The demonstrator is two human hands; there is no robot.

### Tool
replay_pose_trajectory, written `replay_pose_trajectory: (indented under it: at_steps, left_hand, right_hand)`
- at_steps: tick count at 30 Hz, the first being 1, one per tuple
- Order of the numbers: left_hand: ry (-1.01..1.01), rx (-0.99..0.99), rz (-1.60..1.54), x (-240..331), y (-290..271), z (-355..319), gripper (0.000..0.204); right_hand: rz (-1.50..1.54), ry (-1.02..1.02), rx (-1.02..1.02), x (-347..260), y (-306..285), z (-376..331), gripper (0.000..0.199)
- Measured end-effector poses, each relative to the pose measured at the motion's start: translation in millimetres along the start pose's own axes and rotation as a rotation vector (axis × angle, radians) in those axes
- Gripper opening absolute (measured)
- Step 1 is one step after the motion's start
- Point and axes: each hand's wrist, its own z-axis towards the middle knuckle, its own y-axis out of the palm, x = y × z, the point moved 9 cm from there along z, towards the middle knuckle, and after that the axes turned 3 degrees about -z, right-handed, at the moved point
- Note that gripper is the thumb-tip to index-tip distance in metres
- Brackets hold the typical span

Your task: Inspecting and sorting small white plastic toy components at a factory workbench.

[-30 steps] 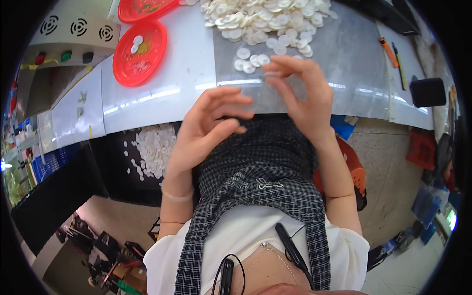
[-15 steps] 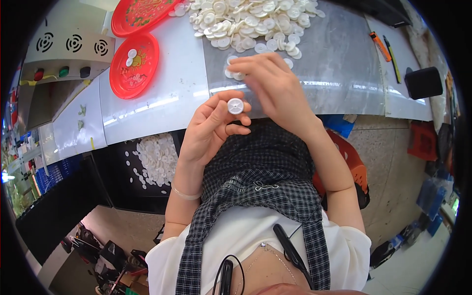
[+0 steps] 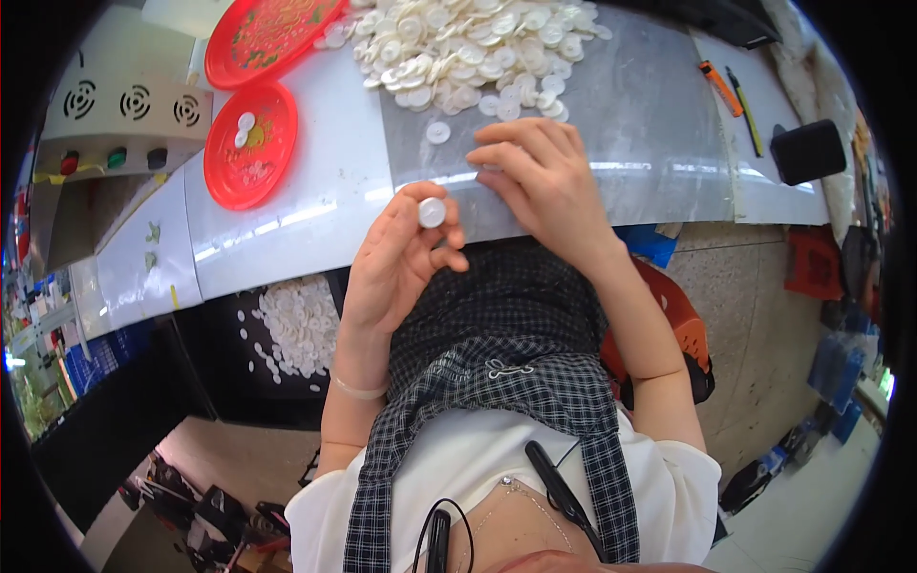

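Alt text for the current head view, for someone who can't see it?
A person's left hand holds a white disc near the front edge of a worktable; the right hand is to its right. Beyond them lies a heap of white discs, with two red plates to its left, the nearer bearing two more discs.

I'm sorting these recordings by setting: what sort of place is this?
Probably a workshop bench for small parts: a heap of white discs, a dark tray of more, and a machine with coloured buttons.
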Motion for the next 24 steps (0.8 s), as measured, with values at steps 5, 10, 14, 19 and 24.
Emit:
replay_pose_trajectory:
  at_steps: [5,10,14,19,24]
  left_hand:
    - [0.477,0.251,0.911,53.2,7.3,11.6,0.031]
    - [0.481,0.275,0.845,66.6,-58.3,27.2,0.036]
    - [0.578,0.233,0.881,62.3,-29.1,21.5,0.034]
    - [0.566,0.213,0.871,62.0,-21.1,23.3,0.031]
    - [0.571,0.139,0.902,57.4,-9.4,30.1,0.029]
  right_hand:
    - [0.078,0.085,0.144,10.9,-29.4,-10.1,0.013]
    - [0.072,0.199,0.277,16.9,-22.7,-18.3,0.012]
    - [-0.061,0.337,0.354,16.6,-37.5,-26.7,0.017]
    - [0.055,0.196,0.274,18.4,-27.1,-26.2,0.020]
    - [0.059,0.206,0.233,23.1,-37.3,-32.5,0.021]
